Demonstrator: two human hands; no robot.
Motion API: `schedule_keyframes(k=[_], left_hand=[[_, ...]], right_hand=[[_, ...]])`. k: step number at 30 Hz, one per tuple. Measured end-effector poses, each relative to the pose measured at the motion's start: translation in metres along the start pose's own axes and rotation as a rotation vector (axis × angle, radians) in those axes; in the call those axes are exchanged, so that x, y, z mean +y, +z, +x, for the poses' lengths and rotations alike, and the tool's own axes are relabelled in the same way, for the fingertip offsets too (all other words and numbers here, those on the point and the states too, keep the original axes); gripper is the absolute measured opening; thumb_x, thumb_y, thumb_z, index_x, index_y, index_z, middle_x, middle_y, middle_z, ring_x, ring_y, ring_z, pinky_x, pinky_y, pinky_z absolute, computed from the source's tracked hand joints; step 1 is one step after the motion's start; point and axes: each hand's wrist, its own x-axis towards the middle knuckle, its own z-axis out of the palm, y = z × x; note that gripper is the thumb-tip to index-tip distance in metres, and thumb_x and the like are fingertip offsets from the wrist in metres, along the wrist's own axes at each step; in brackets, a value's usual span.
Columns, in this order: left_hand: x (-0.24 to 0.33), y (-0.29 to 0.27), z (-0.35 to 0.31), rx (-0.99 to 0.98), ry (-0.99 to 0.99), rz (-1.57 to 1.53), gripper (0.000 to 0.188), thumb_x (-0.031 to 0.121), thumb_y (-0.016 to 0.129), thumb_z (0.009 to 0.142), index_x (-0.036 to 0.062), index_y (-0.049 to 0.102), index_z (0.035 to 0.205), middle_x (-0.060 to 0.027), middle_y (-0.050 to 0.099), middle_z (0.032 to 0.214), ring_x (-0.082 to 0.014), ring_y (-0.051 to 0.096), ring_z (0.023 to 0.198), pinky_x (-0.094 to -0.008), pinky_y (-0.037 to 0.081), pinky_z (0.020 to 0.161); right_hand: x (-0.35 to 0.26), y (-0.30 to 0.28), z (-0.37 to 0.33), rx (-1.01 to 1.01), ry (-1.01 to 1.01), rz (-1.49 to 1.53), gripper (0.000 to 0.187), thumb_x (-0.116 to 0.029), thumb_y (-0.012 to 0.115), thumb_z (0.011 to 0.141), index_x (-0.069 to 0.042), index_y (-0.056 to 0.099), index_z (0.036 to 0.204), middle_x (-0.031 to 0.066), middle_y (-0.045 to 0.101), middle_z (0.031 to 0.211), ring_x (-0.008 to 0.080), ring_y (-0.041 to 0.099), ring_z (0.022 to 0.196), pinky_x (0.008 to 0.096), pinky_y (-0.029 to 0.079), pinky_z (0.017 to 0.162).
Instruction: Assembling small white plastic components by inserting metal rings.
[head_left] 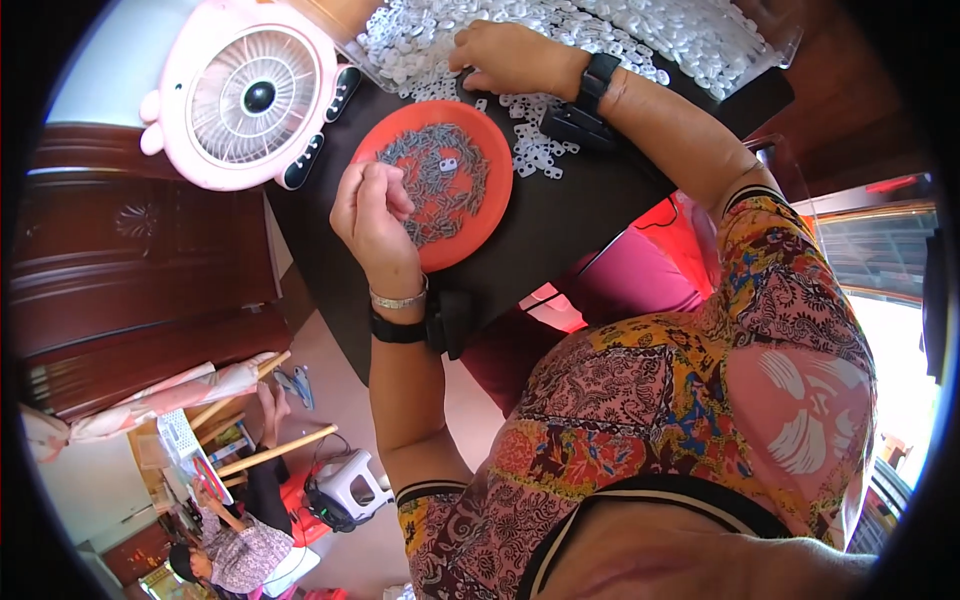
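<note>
A round red plate [498, 190] holds many small grey screws [428, 200]; a single small white plastic piece [447, 165] with holes lies among them. Over the plate's near-left rim is my left hand [372, 212], its fingers curled together; whatever may be in them is hidden. Beyond the plate, my right hand [512, 58] reaches to the edge of a large heap of white plastic pieces [420, 42]. Its fingers are bent, with a gap between them and the thumb, and no held thing shows. Several loose white pieces [540, 152] lie under the right wrist.
A pink fan [258, 97] stands left of the plate on the black table [545, 225]. A clear tray edge [790, 48] bounds the heap at far right. Dark devices are strapped to both wrists. Another person [245, 555] sits at lower left, near a white-and-grey stool [350, 490].
</note>
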Motion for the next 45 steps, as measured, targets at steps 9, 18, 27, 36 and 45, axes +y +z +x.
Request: schedule_keyframes(k=[9,18,27,36,45], left_hand=[[-0.004,-0.002,0.002,-0.017,-0.005,0.019,0.021,0.014,0.051,0.09,0.0013,0.058,0.075,0.0006,0.048,0.058,-0.0058,0.04,0.05,-0.0205,0.029,0.048],[-0.01,-0.004,0.006,-0.066,-0.186,0.046,0.014,0.012,0.054,0.088,0.0024,0.058,0.078,0.0006,0.05,0.061,-0.0062,0.043,0.052,-0.0199,0.032,0.048],[-0.007,0.003,0.004,-0.213,-0.236,0.129,0.014,0.013,0.054,0.09,0.0034,0.056,0.08,0.0008,0.051,0.064,-0.0054,0.045,0.055,-0.0195,0.035,0.049],[-0.01,-0.003,0.006,-0.283,-0.195,0.138,0.016,0.013,0.051,0.091,0.0036,0.056,0.079,0.0008,0.05,0.062,-0.0053,0.045,0.054,-0.0193,0.034,0.048],[-0.004,-0.008,0.008,-0.133,-0.195,0.033,0.013,0.008,0.053,0.083,0.0005,0.057,0.074,-0.0005,0.048,0.058,-0.0071,0.042,0.05,-0.021,0.032,0.048]], right_hand=[[-0.07,-0.012,-0.006,-0.042,-0.366,0.258,0.018,-0.02,0.066,0.078,-0.005,0.066,0.088,0.0076,0.061,0.094,0.0267,0.057,0.094,0.0383,0.05,0.078],[-0.07,0.007,-0.005,-0.106,-0.234,0.322,0.012,-0.014,0.065,0.078,-0.004,0.064,0.086,0.0087,0.063,0.084,0.0268,0.061,0.084,0.0377,0.05,0.073],[-0.069,-0.009,-0.001,-0.183,0.053,1.167,0.014,-0.013,0.064,0.088,0.001,0.064,0.091,-0.0002,0.062,0.077,0.005,0.054,0.075,0.023,0.046,0.07],[-0.069,-0.015,-0.002,-0.285,0.059,1.18,0.017,-0.017,0.062,0.09,0.0,0.062,0.087,-0.0014,0.06,0.073,0.0051,0.054,0.069,0.0237,0.045,0.066],[-0.081,0.0,-0.012,-0.121,-0.379,0.347,0.018,-0.017,0.067,0.075,-0.008,0.066,0.09,0.0074,0.06,0.091,0.0274,0.059,0.092,0.0399,0.05,0.074]])
